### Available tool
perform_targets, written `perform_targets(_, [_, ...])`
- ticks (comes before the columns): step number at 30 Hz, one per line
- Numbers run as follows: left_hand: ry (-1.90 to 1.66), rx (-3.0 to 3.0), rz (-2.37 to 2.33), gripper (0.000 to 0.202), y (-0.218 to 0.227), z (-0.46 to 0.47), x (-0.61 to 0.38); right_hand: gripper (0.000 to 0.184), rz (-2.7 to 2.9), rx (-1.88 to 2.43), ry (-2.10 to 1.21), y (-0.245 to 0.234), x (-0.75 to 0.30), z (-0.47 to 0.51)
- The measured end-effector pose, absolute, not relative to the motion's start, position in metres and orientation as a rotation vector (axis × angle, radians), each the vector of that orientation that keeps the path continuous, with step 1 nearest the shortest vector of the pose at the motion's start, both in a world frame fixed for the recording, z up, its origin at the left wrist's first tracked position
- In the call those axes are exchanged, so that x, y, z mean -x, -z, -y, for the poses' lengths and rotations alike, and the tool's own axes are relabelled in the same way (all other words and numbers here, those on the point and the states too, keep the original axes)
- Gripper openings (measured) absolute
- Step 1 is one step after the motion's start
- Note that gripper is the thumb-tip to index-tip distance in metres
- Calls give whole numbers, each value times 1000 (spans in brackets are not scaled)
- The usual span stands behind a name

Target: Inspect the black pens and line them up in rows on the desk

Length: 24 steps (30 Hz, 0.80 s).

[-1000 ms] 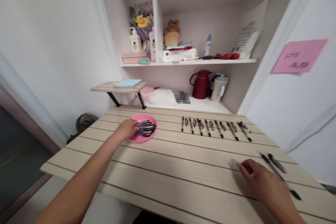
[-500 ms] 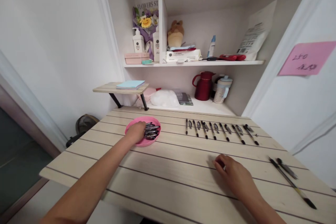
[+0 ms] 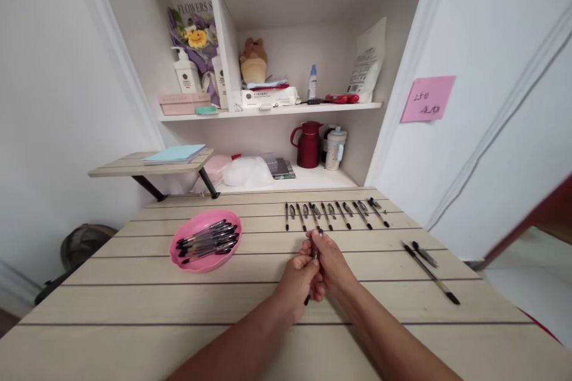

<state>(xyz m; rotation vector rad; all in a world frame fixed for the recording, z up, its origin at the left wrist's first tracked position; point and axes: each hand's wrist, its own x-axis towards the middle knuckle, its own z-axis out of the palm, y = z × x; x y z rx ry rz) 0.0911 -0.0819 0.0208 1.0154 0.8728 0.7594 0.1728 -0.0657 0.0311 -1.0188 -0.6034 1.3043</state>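
Observation:
My left hand point(image 3: 295, 283) and my right hand point(image 3: 329, 259) meet over the middle of the table, both closed on one pen point(image 3: 316, 254). Its dark ends show above and below my fingers; the rest is largely covered. To the left, a pink dish point(image 3: 175, 250) holds a heap of black-and-clear pens point(image 3: 209, 240). Beyond my hands runs a row of pens point(image 3: 339, 215) with small dark pieces, which look like caps, lying between them. On the right lies another pen point(image 3: 431, 274) beside a separate dark cap-like piece point(image 3: 424, 254).
A small raised stand point(image 3: 111, 168) with light-blue paper point(image 3: 175, 154) stands at the table's back left. Behind the table, shelves hold a red jug point(image 3: 308, 144), a pale cup point(image 3: 335, 149) and a white plastic bundle point(image 3: 247, 172). A pink note point(image 3: 428, 99) is stuck on the right wall.
My left hand has left the pink dish and come to the middle, joining my right hand on a pen. The view has swung to the right.

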Motion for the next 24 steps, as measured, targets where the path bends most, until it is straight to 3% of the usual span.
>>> perform_targets(5, [-784,-1041,-890,33,-12,77,-96,40,512,903,-1282,-14,-185,60])
perform_targets(13, [-737,-956,-828,26,-8,78,-90,26,449,856,-1326,-13,-190,56])
perform_targets(18, [-487,-718,-530,36,-16,79,-76,14,372,755,-1276,-20,-210,54])
perform_targets(24, [-534,-773,-511,40,-13,84,-78,12,375,657,-1208,-23,-235,50])
